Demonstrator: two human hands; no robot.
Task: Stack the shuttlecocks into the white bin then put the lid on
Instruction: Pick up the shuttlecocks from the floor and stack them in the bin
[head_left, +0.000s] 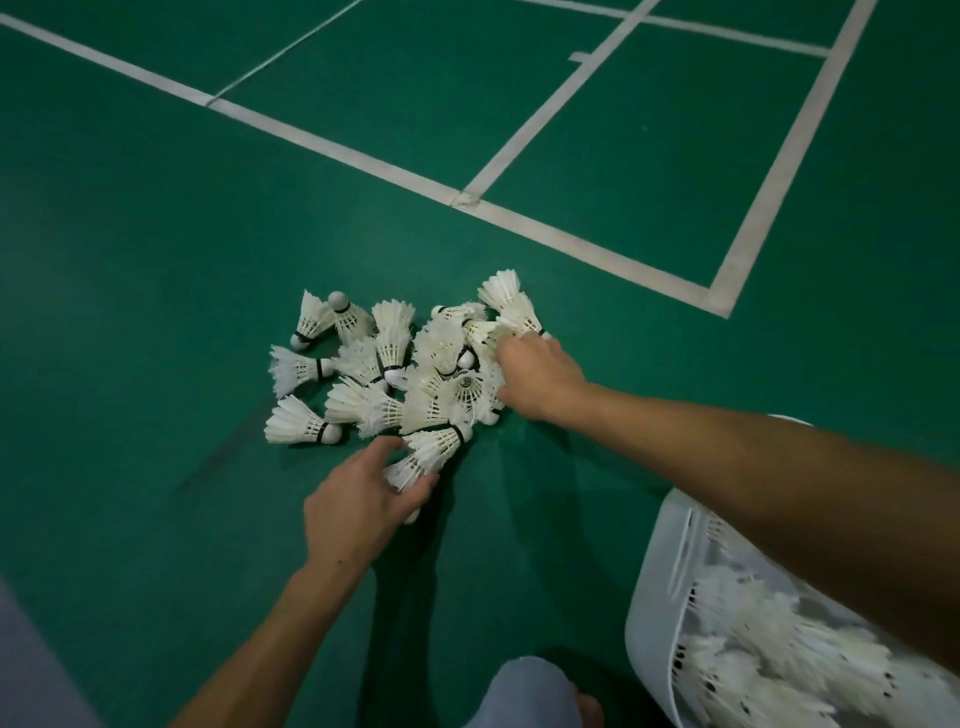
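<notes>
Green court floor (156, 260) carries a shuttlecock pile (405, 374). Left hand (358, 509) grips shuttlecocks at the pile's near edge; right hand (535, 374) curls into its right side, grasp unclear. White bin (654, 571) sits near-right of the pile, partly filled.

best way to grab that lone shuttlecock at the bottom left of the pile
Pinch the shuttlecock at its narrow waist, by the black band and round cork, coming down from above. It lies on its side on the green floor, cork pointing right and feathers fanned left, apart from the pile; the feather end is wide and fragile.
</notes>
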